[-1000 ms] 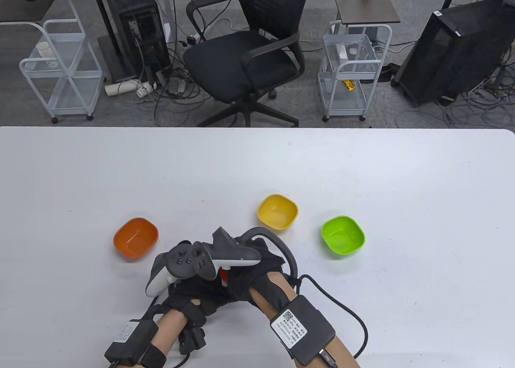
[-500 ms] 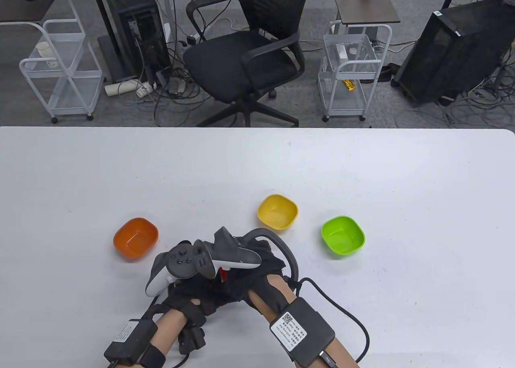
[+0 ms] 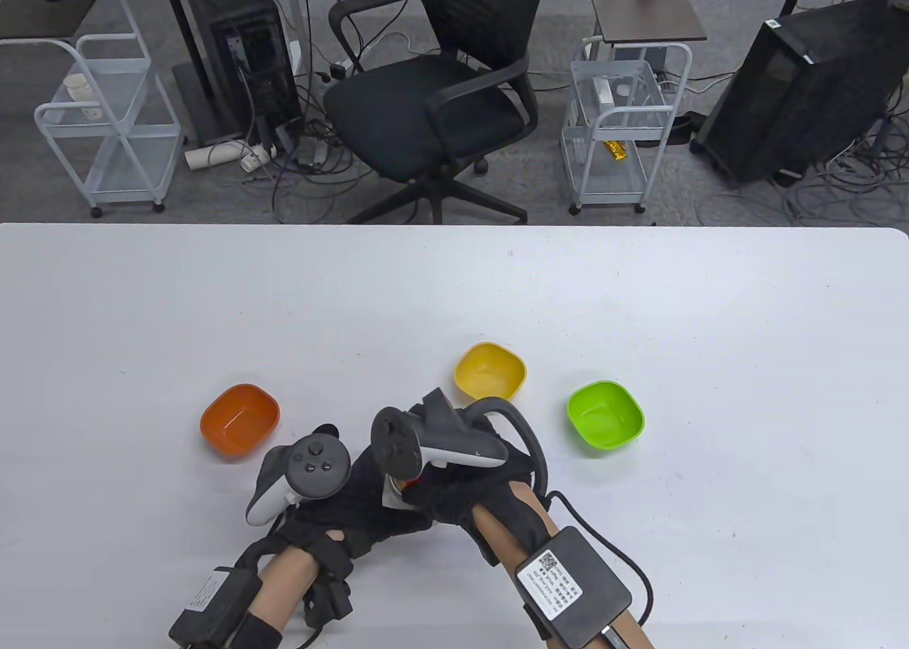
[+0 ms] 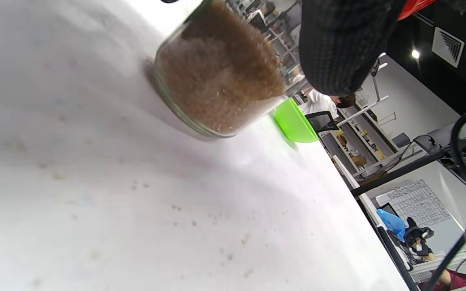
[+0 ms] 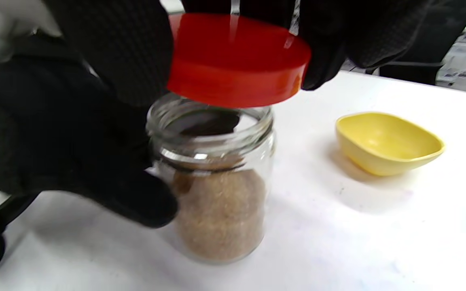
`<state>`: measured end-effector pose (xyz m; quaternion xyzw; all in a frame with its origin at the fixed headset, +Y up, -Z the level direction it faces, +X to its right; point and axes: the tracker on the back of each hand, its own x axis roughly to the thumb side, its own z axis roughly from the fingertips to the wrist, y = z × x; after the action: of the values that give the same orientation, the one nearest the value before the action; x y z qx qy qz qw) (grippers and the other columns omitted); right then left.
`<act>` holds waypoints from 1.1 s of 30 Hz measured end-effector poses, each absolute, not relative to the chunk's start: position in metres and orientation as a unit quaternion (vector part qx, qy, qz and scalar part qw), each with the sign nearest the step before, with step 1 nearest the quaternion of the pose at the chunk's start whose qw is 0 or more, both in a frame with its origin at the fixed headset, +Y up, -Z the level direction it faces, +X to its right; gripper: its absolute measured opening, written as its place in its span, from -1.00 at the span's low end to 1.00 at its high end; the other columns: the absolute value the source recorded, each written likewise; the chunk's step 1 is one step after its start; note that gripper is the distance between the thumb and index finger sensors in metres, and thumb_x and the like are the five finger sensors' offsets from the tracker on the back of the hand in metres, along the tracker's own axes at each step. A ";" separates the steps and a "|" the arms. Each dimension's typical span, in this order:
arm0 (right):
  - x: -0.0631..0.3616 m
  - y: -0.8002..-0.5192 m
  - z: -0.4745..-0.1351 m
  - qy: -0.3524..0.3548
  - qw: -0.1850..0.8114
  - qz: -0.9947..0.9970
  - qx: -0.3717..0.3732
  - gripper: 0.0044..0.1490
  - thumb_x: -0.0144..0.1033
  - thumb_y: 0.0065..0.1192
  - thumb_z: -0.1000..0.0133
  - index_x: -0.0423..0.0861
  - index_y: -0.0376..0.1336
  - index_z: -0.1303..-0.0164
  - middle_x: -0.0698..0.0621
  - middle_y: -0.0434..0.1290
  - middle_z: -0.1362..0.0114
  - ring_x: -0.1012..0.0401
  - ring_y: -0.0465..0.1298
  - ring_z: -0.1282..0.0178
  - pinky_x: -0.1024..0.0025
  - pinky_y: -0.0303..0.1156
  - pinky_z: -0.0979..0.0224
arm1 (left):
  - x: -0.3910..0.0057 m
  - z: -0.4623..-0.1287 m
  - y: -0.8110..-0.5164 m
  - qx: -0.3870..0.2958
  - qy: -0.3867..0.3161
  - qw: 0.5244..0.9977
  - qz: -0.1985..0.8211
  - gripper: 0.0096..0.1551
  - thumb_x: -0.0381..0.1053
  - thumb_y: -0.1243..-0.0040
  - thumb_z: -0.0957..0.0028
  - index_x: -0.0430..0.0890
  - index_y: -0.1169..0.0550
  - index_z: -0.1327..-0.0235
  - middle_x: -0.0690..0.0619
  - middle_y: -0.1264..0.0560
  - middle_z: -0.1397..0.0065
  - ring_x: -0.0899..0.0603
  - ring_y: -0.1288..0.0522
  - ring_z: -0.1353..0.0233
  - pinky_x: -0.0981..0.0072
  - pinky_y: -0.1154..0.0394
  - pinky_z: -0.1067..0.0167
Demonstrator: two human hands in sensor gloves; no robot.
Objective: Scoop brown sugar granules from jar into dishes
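Note:
A glass jar (image 5: 217, 194) half full of brown sugar stands on the white table, also in the left wrist view (image 4: 217, 81). My left hand (image 3: 355, 496) grips the jar's side, its fingers (image 5: 75, 153) wrapped around the glass. My right hand (image 3: 444, 489) holds the red lid (image 5: 237, 60) just above the open jar mouth, slightly tilted. The orange dish (image 3: 239, 422), yellow dish (image 3: 490, 372) and green dish (image 3: 605, 416) sit empty beyond the hands. In the table view the hands and trackers mostly hide the jar.
The yellow dish (image 5: 388, 143) lies close behind and right of the jar. The green dish (image 4: 293, 123) is further right. A few stray granules speckle the table (image 4: 176, 210). No spoon is in view. An office chair (image 3: 433, 95) stands past the table's far edge.
My right hand has lifted the red lid off the jar and shifted right and away. My left hand still grips the jar and has shifted slightly left.

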<state>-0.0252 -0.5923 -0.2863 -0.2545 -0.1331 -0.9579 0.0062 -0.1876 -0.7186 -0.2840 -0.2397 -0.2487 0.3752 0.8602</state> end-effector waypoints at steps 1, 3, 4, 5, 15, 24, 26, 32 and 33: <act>-0.019 -0.588 -0.286 -0.124 0.000 -0.961 -0.247 0.06 0.01 0.38 -0.09 -0.03 -0.07 -0.69 -0.22 0.08 -0.79 -0.34 0.38 -0.55 -0.36 0.30 -0.55 | -0.191 -0.281 -0.714 -0.219 -0.245 0.862 0.386 0.43 0.30 -0.46 -0.14 -0.25 0.22 -0.73 -0.28 0.16 -0.81 -0.45 0.06 -0.80 -0.26 -0.03 -0.62; -0.010 -0.583 -0.286 -0.112 -0.009 -0.966 -0.233 0.06 0.01 0.38 -0.10 -0.03 -0.08 -0.69 -0.23 0.07 -0.79 -0.34 0.36 -0.55 -0.36 0.30 -0.55 | -0.197 -0.278 -0.705 -0.198 -0.250 0.875 0.364 0.41 0.29 -0.45 -0.14 -0.26 0.20 -0.74 -0.30 0.14 -0.81 -0.46 0.06 -0.80 -0.28 -0.04 -0.61; -0.004 -0.581 -0.286 -0.108 -0.013 -0.968 -0.225 0.06 0.00 0.38 -0.10 -0.03 -0.08 -0.69 -0.23 0.07 -0.80 -0.34 0.36 -0.55 -0.36 0.29 -0.55 | -0.201 -0.276 -0.700 -0.188 -0.252 0.883 0.349 0.41 0.29 -0.45 -0.14 -0.26 0.20 -0.74 -0.30 0.14 -0.81 -0.46 0.06 -0.79 -0.28 -0.04 -0.60; 0.000 -0.581 -0.286 -0.107 -0.016 -0.970 -0.220 0.06 0.00 0.38 -0.10 -0.03 -0.08 -0.70 -0.23 0.07 -0.80 -0.34 0.36 -0.55 -0.36 0.29 -0.55 | -0.204 -0.275 -0.696 -0.179 -0.250 0.890 0.338 0.40 0.29 -0.44 -0.14 -0.26 0.19 -0.74 -0.30 0.14 -0.81 -0.46 0.06 -0.79 -0.29 -0.03 -0.60; 0.050 -0.610 -0.287 -0.110 -0.029 -0.982 -0.152 0.05 0.01 0.38 -0.10 0.00 -0.07 -0.70 -0.25 0.02 -0.80 -0.35 0.33 -0.54 -0.35 0.26 -0.56 | -0.237 -0.258 -0.665 -0.122 -0.243 0.948 0.166 0.15 0.40 -0.12 -0.27 -0.19 0.08 -0.79 -0.28 0.17 -0.83 -0.47 0.11 -0.80 -0.40 -0.02 -0.60; 0.062 -0.651 -0.285 -0.122 -0.016 -0.986 -0.114 0.04 0.01 0.39 -0.11 0.02 -0.08 -0.70 -0.27 0.02 -0.78 -0.34 0.31 -0.55 -0.34 0.25 -0.57 | -0.242 -0.246 -0.675 -0.093 -0.220 0.969 0.054 0.12 0.44 -0.05 -0.25 -0.11 0.09 -0.81 -0.23 0.20 -0.85 -0.43 0.18 -0.83 -0.43 0.05 -0.61; 0.065 -0.659 -0.286 -0.127 -0.015 -0.986 -0.105 0.04 0.01 0.39 -0.10 0.01 -0.07 -0.69 -0.29 0.06 -0.77 -0.34 0.33 -0.55 -0.34 0.26 -0.57 | -0.242 -0.245 -0.678 -0.091 -0.216 0.971 0.054 0.12 0.43 -0.05 -0.26 -0.10 0.09 -0.81 -0.22 0.19 -0.86 -0.43 0.18 -0.83 -0.43 0.04 -0.61; 0.072 -0.682 -0.285 -0.132 -0.016 -0.987 -0.089 0.06 0.03 0.41 -0.09 -0.02 -0.05 -0.69 -0.28 0.12 -0.76 -0.33 0.35 -0.55 -0.34 0.28 -0.56 | -0.244 -0.243 -0.681 -0.081 -0.207 0.974 0.042 0.10 0.42 -0.05 -0.26 -0.11 0.08 -0.80 -0.21 0.17 -0.86 -0.41 0.15 -0.84 -0.42 0.02 -0.62; 0.073 -0.685 -0.284 -0.130 -0.016 -0.988 -0.084 0.06 0.03 0.42 -0.09 -0.02 -0.04 -0.69 -0.27 0.13 -0.76 -0.33 0.34 -0.55 -0.34 0.28 -0.56 | -0.244 -0.242 -0.682 -0.080 -0.207 0.974 0.044 0.10 0.41 -0.05 -0.26 -0.11 0.07 -0.80 -0.22 0.16 -0.85 -0.41 0.15 -0.84 -0.42 0.02 -0.61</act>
<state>0.0728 -0.6852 -0.2842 -0.0844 -0.1300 -0.9878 -0.0159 -0.2438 -0.6817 -0.2422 -0.0798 -0.2067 0.0435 0.9742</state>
